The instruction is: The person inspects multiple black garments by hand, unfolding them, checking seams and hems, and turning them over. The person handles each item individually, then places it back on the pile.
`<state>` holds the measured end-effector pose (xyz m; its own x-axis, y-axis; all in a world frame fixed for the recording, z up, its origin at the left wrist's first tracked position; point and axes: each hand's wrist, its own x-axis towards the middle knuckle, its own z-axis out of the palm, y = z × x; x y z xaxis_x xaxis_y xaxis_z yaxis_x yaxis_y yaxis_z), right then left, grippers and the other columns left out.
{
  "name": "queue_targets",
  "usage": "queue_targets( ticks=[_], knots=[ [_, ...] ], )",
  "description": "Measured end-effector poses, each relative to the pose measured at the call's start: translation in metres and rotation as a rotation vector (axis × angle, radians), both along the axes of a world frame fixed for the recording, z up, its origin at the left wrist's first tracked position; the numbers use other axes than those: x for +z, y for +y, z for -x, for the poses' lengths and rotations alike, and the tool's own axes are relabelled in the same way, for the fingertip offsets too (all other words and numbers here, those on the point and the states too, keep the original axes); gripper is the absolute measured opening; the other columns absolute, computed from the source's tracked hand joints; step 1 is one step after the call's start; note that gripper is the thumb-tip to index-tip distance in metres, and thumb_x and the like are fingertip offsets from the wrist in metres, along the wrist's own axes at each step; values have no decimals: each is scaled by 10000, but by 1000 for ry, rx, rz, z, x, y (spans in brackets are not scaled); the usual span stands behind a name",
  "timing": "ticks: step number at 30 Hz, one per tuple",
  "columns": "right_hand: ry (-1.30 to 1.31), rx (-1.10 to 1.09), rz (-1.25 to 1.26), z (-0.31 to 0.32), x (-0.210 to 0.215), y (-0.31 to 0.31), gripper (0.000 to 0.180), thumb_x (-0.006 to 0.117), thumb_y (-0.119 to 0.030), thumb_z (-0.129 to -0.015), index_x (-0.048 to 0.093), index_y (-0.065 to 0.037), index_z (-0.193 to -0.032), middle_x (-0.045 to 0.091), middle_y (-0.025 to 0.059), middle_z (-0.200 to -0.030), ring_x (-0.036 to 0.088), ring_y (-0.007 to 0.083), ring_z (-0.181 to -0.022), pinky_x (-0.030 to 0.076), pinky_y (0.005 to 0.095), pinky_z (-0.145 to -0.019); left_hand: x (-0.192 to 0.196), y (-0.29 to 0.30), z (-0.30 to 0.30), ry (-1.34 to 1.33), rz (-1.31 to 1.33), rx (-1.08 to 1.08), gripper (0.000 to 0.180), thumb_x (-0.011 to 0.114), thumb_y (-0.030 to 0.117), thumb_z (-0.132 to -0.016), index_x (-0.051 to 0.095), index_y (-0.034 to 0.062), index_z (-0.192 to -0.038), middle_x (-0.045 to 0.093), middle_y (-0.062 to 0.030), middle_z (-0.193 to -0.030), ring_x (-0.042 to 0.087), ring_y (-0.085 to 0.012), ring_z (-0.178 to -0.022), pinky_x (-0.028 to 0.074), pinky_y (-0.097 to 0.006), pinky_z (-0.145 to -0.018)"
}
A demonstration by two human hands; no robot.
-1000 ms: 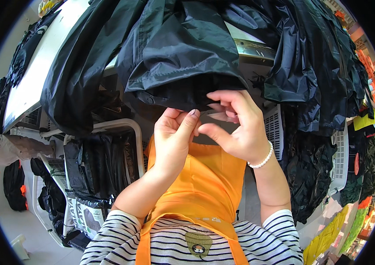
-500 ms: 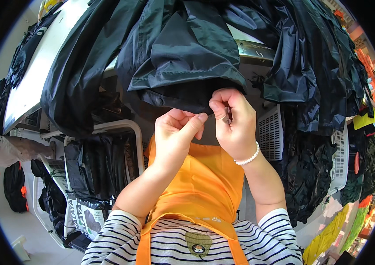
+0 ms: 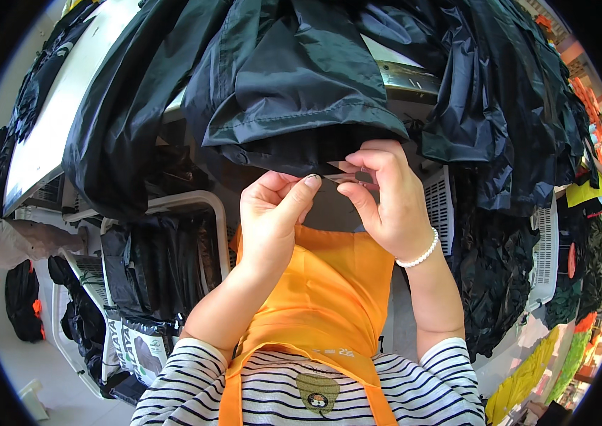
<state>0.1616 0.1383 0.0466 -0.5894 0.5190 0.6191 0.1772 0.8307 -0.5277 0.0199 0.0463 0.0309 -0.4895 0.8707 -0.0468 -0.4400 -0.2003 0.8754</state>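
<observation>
A dark, shiny garment [image 3: 308,78] hangs over the table edge before me, its stitched hem facing me. My left hand [image 3: 270,216] is closed at the hem's lower edge, thumb and forefinger pinched on what looks like the fabric edge or a thread, too small to tell. In my right hand [image 3: 391,202] is a small pair of thread snips [image 3: 347,176]. Their blades are parted and point left, close to the left fingertips. The right fingers curl over the snips and the thumb sits below. Part of the snips is hidden in the palm.
More dark garments [image 3: 485,106] drape over the white table [image 3: 49,135] to both sides. At lower left a white basket [image 3: 219,213] holds black packed pieces. Another white basket [image 3: 547,255] with black garments stands at right. Yellow fabric [image 3: 528,380] lies at lower right.
My right hand has moved slightly right and its grip has loosened, bringing the snips from inside the palm to point at the left fingertips. The left hand has shifted slightly left, still pinching.
</observation>
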Motion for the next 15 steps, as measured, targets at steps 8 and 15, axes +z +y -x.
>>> queue_targets(
  ticks=[8,15],
  knots=[
    [-7,-53,-189,10,6,1,310,729,-174,-766,562,-76,-1007,609,64,-941,598,247,-736,479,329,-633,0,1,-2,19,-35,4,105,722,67,-836,655,-12,-824,620,12,-679,462,-6,-554,327,-163,-501],
    [-12,-61,-232,13,5,0,282,724,-174,-768,569,-77,-983,617,59,-916,602,243,-727,474,327,-621,-1,0,-1,35,-42,9,92,720,59,-835,662,-13,-826,627,6,-686,475,-10,-563,338,-161,-507]
  ],
)
